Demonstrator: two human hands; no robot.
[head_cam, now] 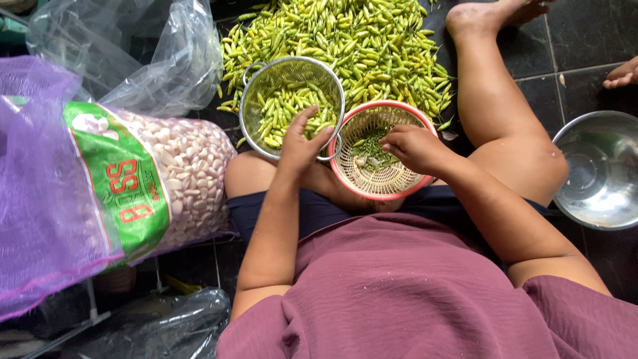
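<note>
Steel mesh, round and shiny: I see a metal colander (292, 100) of small green chillies (282, 110) beside a pink woven plastic basket (379, 156) holding stems, both resting on the lap below a chilli heap (359, 46) on the dark floor. My left hand (299, 143) pinches a chilli at the colander's rim; my right hand (415, 146) curls, fingertips down in the basket, its grip hidden.

the metal colander (292, 100) and pink basket (375, 151) sat touching, leaving no gap. chili pile (345, 40) blocked beyond; garlic sack (133, 173) walled the left. open floor (585, 40) lay right, near the steel bowl (601, 169).
</note>
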